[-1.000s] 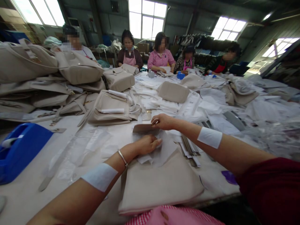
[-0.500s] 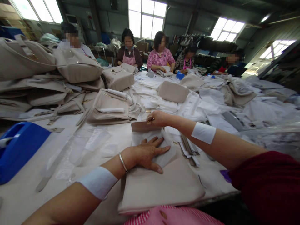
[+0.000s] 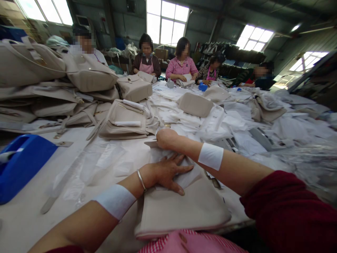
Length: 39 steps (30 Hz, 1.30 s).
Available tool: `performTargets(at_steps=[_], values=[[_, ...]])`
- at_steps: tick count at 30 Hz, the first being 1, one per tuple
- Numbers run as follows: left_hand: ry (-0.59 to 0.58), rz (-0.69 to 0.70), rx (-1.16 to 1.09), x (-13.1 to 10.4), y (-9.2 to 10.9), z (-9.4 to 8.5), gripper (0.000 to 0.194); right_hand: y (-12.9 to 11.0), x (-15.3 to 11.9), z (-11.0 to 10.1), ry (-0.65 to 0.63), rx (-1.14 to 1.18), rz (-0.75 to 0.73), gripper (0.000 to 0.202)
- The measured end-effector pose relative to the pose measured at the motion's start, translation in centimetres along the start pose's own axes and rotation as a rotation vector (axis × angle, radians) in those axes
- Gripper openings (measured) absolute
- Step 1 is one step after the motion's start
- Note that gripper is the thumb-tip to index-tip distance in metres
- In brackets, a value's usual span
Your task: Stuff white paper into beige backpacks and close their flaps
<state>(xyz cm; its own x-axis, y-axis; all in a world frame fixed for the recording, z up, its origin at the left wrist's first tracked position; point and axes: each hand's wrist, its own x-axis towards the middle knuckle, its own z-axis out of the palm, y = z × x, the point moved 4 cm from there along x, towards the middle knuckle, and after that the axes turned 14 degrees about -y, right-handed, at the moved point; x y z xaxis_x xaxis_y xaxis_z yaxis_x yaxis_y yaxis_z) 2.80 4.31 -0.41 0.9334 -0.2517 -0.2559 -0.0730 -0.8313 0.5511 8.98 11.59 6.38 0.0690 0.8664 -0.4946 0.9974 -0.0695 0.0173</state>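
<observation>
A beige bag [image 3: 184, 211] lies flat at the table's front edge, with thin white paper [image 3: 189, 177] over its upper part. My left hand [image 3: 168, 172] presses on that paper with its fingers spread. Just beyond it, my right hand [image 3: 166, 138] is closed at the bag's beige flap [image 3: 150, 143], near the far end of the bag. Its fingertips are hidden, though the flap's edge shows at their left. Another beige bag [image 3: 126, 119] stands behind, to the left of my right hand.
Beige bags [image 3: 89, 75] are piled at the back left. A blue dispenser [image 3: 26, 165] stands at the left edge. White paper and plastic [image 3: 234, 116] cover the right side, with a grey object [image 3: 265, 138] among them. Several people [image 3: 181, 65] work across the table.
My right hand and forearm have moved left, and the flap at my right hand now shows as a narrower strip. My left hand remains spread in about the same place.
</observation>
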Motion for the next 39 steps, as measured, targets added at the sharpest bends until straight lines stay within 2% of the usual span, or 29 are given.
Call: performTargets(at_steps=[3, 5, 7, 9, 11, 13, 16, 18, 20, 22, 24, 26, 28, 31, 34, 37, 39], values=[[0.007, 0.079, -0.026, 0.0, 0.1, 0.2, 0.101, -0.9, -1.5, 2.5, 0.018, -0.02, -0.045, 0.024], [0.001, 0.062, -0.048, 0.0, -0.2, 0.3, 0.099, -0.2, -3.1, 4.5, 0.1, 0.026, -0.124, 0.025], [0.021, 0.052, -0.066, -0.2, -0.4, 0.4, 0.094, 1.3, -4.7, 6.4, 0.216, 0.159, -0.228, 0.027], [0.057, 0.101, -0.086, -0.5, -0.4, 0.3, 0.086, 3.2, -6.0, 8.3, 0.318, 0.36, -0.318, 0.026], [0.082, 0.147, -0.108, -0.9, -0.5, 0.3, 0.078, 5.0, -6.8, 10.0, 0.371, 0.57, -0.365, 0.026], [0.097, 0.126, -0.126, -1.6, -0.5, 0.3, 0.076, 6.2, -7.2, 11.4, 0.362, 0.745, -0.372, 0.028], [0.123, 0.086, -0.136, -3.3, -0.1, 0.2, 0.072, 6.8, -7.3, 12.6, 0.261, 0.897, -0.367, 0.029], [0.167, 0.069, -0.113, -4.8, 0.5, 0.1, 0.062, 6.9, -7.3, 12.9, 0.2, 0.918, -0.36, 0.033], [0.225, -0.005, -0.073, -6.3, 0.8, 0.5, 0.049, 6.9, -7.3, 12.9, 0.173, 0.894, -0.336, 0.037], [0.308, -0.146, -0.065, -7.7, 0.4, 1.4, 0.038, 6.9, -7.1, 12.9, 0.157, 0.856, -0.312, 0.04], [0.461, -0.304, -0.109, -8.9, -0.4, 2.4, 0.03, 6.8, -7.0, 12.8, 0.145, 0.836, -0.288, 0.04], [0.646, -0.474, -0.194, -9.8, -1.4, 3.4, 0.035, 6.7, -6.9, 12.7, 0.132, 0.834, -0.249, 0.039], [0.753, -0.663, -0.326, -10.3, -2.2, 4.4, 0.053, 6.5, -6.9, 12.5, 0.12, 0.832, -0.189, 0.038], [0.693, -0.864, -0.549, -10.2, -2.7, 5.3, 0.073, 6.0, -7.1, 12.0, 0.093, 0.793, -0.083, 0.039], [0.646, -0.878, -0.804, -10.0, -2.5, 5.7, 0.067, 5.2, -7.5, 11.5, 0.053, 0.739, 0.004, 0.039], [0.693, -0.722, -1.072, -9.7, -2.4, 6.3, 0.064, 4.4, -8.0, 11.4, 0.045, 0.682, 0.019, 0.038], [0.728, -0.667, -1.115, -9.6, -2.6, 6.7, 0.062, 4.1, -8.3, 11.6, 0.047, 0.673, 0.003, 0.037]])
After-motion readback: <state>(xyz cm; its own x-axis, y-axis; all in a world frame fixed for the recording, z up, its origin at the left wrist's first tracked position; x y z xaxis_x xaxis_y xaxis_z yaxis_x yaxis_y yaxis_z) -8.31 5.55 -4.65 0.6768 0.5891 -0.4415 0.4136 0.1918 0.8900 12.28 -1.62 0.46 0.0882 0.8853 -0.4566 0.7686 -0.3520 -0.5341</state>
